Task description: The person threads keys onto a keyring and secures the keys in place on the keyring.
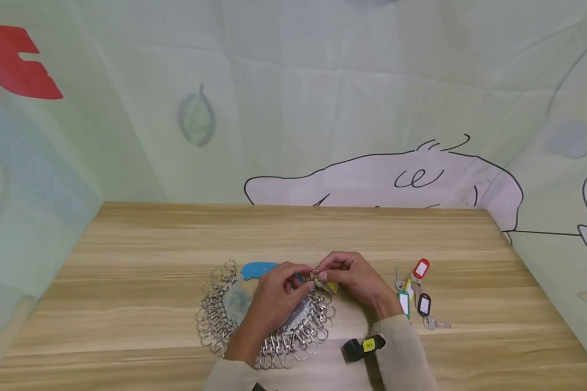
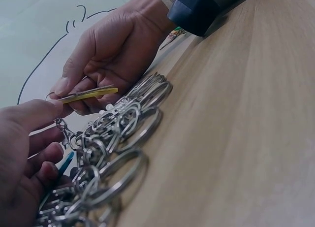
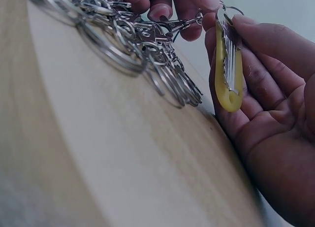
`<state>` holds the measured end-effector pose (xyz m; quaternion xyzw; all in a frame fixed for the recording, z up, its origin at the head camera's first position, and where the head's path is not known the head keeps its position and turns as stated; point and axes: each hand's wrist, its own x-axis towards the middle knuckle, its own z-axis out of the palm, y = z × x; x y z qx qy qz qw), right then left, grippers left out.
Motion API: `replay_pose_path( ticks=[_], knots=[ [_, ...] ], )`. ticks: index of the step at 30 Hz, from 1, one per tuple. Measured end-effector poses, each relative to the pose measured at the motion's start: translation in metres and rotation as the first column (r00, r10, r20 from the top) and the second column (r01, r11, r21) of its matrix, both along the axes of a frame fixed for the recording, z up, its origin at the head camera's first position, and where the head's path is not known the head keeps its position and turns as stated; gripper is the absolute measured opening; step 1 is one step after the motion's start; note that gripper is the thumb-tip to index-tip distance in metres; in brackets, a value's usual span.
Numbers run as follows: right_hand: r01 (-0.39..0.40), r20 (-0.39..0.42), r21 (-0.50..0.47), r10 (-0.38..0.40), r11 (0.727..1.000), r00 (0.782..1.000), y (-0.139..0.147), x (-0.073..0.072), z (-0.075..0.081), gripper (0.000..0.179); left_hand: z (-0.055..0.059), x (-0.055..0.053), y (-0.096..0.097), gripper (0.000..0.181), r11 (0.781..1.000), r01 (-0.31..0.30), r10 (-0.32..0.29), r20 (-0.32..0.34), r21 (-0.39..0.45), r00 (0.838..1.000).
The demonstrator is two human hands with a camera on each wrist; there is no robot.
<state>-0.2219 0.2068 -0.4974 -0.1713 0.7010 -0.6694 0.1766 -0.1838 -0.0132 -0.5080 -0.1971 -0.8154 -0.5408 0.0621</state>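
Above a fan of metal swivel clasps and split rings [image 1: 283, 343], both hands meet fingertip to fingertip. My left hand [image 1: 274, 296] pinches a key ring [image 3: 235, 10] at the end of one swivel clasp [image 3: 178, 25]; fingertips partly hide it. My right hand [image 1: 358, 277] pinches the upper end of a silver key [image 3: 229, 64] and a yellow key tag [image 3: 231, 101], which lie against each other beside that ring. Whether the key is threaded on the ring I cannot tell. Under the left hand lies a clear plate [image 1: 233, 302] with a blue handle [image 1: 256, 269].
Right of the right forearm lie several keys with tags: a red tag [image 1: 422, 268], a green tag [image 1: 404, 303] and a black tag [image 1: 424, 304]. A black wrist camera [image 1: 354, 349] sits at the right sleeve [image 1: 402, 347]. The wooden table [image 1: 151, 239] meets a printed cloth backdrop [image 1: 293, 119].
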Motion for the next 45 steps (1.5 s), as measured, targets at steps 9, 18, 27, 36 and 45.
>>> replay_pose_path(
  ticks=[9,18,27,36,45],
  knots=[
    [0.0,0.006,-0.007,0.0,1.0,1.0,0.001,-0.0006,0.0003,0.01,0.0001,-0.0004,0.0003,0.025,1.0,-0.002,0.002,0.007,0.006,1.0],
    [-0.005,0.005,-0.01,0.005,1.0,1.0,0.0004,-0.0011,0.0007,0.012,0.0021,0.0006,-0.0008,0.025,1.0,0.004,-0.003,0.02,-0.003,1.0],
    [-0.006,0.008,-0.007,0.006,1.0,1.0,-0.0003,-0.0013,-0.0001,0.01,0.0026,0.0008,-0.0015,0.024,1.0,0.008,-0.008,0.019,-0.003,1.0],
    [-0.001,0.016,-0.001,0.001,1.0,1.0,-0.0006,-0.0011,0.0002,0.01,0.0004,0.0002,-0.0014,0.023,1.0,0.008,-0.008,0.018,0.01,1.0],
    [0.005,0.022,0.002,-0.005,1.0,1.0,0.0002,-0.0007,0.0008,0.01,0.0011,0.0007,-0.0014,0.023,1.0,0.016,-0.016,0.031,0.007,0.999]
  ],
)
